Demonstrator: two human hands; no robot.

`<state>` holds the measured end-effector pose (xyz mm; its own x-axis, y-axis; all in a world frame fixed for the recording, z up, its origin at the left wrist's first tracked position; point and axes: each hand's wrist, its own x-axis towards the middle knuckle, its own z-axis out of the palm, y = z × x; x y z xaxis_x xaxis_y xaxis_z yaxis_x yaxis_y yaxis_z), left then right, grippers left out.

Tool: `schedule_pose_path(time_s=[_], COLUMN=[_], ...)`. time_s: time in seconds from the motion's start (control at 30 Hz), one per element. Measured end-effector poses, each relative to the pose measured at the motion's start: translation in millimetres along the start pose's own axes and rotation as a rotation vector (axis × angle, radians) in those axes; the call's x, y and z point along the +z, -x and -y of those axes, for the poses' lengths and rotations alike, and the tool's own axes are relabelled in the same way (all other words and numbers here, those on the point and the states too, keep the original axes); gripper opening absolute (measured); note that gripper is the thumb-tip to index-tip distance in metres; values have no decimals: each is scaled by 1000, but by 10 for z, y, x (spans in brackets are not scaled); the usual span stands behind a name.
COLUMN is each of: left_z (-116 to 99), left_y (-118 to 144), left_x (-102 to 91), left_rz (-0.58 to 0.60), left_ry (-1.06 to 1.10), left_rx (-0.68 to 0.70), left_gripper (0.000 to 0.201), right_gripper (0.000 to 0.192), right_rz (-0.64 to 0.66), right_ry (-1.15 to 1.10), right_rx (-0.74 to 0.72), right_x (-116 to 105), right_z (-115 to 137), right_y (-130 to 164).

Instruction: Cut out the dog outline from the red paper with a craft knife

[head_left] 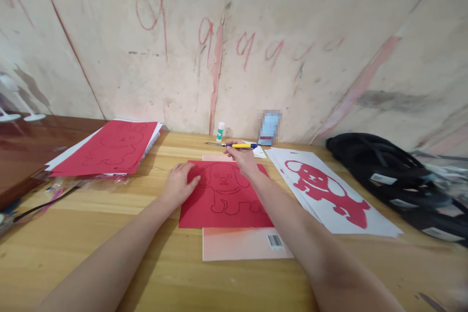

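Note:
A red sheet of paper [226, 204] with a puppy outline drawn in dark line lies before me. It rests on a pale pink booklet [237, 246] with a barcode. My left hand [180, 183] lies on the sheet's left edge, fingers spread loosely. Over the top edge of the paper, my right hand [239, 156] grips a slim craft knife [243, 146] with a yellow handle and blue end. Its thin metal tip points left. My right forearm hides the sheet's right part.
Red and white sheets [120, 148] with an animal drawing lie at left. A glue stick [220, 132] and a propped phone [269, 128] stand by the wall. At right are white sheets [351, 222] bearing a red cut-out puppy, and a black bag [380, 170].

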<state>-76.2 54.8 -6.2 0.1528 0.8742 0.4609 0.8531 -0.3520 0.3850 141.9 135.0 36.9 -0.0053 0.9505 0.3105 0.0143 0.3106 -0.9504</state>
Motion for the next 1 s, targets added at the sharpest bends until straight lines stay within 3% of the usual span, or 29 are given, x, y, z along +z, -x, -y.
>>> schedule_pose_path(time_s=[0.17, 0.37, 0.6, 0.87, 1.0], left_z=[171, 148, 72, -98, -131], left_y=[-44, -52, -45, 0, 30], left_x=[-29, 7, 25, 162, 198], left_rz=[-16, 4, -14, 36, 72], left_ry=[-8, 144, 381, 587, 587], left_rx=[-203, -186, -186, -230, -214], left_gripper=[40, 36, 40, 46, 46], right_gripper=[24, 22, 28, 29, 27], right_rz=[13, -6, -82, -184, -140], right_ry=[-52, -73, -51, -67, -25], right_rx=[100, 131, 145, 121, 101], right_x=[30, 86, 28, -4, 9], right_z=[157, 356, 216, 202, 112], right_y=[-36, 57, 348, 263, 241])
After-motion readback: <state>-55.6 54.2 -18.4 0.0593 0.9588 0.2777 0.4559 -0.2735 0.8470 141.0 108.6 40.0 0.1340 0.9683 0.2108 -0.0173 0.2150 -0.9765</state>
